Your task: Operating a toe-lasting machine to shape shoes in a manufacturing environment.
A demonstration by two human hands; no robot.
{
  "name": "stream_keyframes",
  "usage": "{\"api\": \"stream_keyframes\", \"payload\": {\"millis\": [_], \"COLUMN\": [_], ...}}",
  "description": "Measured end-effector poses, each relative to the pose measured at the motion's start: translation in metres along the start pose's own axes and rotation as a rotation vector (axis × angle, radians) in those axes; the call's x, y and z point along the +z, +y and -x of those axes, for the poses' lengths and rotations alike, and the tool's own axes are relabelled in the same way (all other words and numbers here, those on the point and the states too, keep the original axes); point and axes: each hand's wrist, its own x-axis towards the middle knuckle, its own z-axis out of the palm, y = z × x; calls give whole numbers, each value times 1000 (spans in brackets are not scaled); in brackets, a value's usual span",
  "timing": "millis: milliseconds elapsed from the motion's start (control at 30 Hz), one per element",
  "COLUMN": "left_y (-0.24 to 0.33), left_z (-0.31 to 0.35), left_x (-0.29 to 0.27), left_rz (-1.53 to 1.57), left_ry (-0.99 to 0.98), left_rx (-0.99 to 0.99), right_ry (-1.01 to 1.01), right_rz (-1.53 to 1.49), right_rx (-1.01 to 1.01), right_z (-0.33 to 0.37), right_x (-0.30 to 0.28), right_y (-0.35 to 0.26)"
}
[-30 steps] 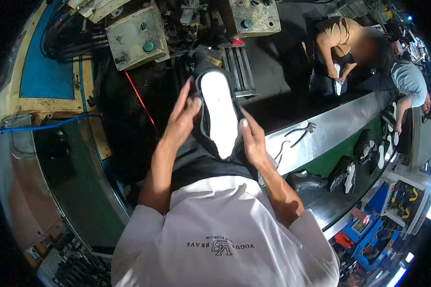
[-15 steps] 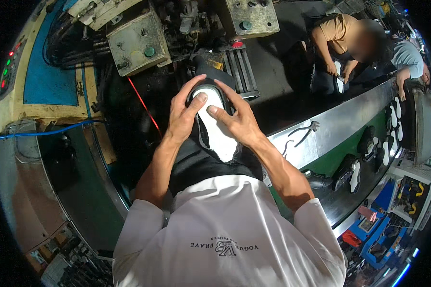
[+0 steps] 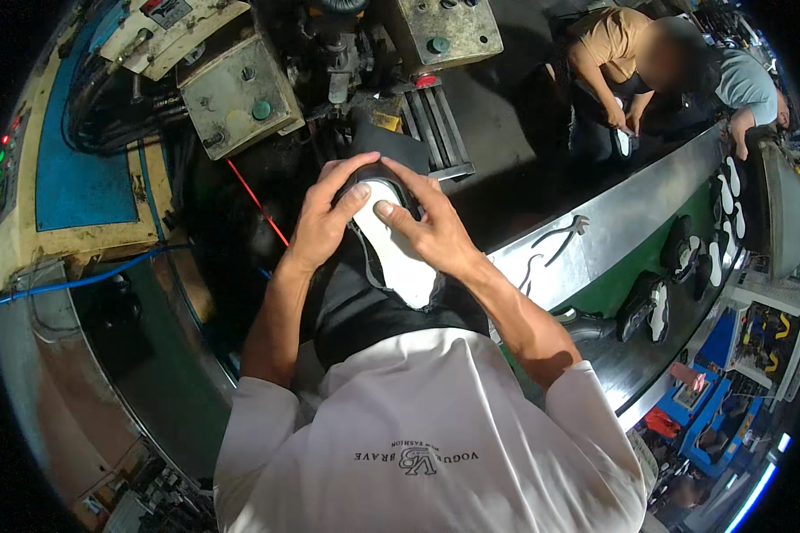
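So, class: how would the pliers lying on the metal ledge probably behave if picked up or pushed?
The pliers look like solid metal, so they are probably stiff and rather heavy for their size. A push would likely make them slide, since the metal ledge looks smooth and shiny. Their spread handles should keep them from rolling.

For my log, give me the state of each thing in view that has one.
Left hand: gripping, thumb on the white face
Right hand: gripping, thumb on the white face
Held shoe: white face up, wide end away from the wearer
Pincers: lying on the metal ledge, handles spread
Indicator lights: lit, red and green
Co-worker's shoe: held, white face showing
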Motion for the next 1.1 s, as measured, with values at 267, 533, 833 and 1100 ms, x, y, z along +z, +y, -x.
{"api": "stream_keyframes", "payload": {"millis": [267, 533, 833, 1100], "left_y": [-21, -23, -38, -14], "left_z": [3, -9, -9, -21], "left_x": [23, 27, 14, 40], "left_rz": [-154, -138, 186, -7], "left_ry": [222, 281, -3, 79], "left_rx": [155, 139, 147, 132], "right_ry": [112, 212, -433, -174], "right_rz": [16, 76, -258, 54], "right_rx": [-96, -170, -32, -68], "right_z": [-3, -11, -19, -17], "right_x": [10, 12, -64, -30], "right_y": [12, 15, 32, 30]}}
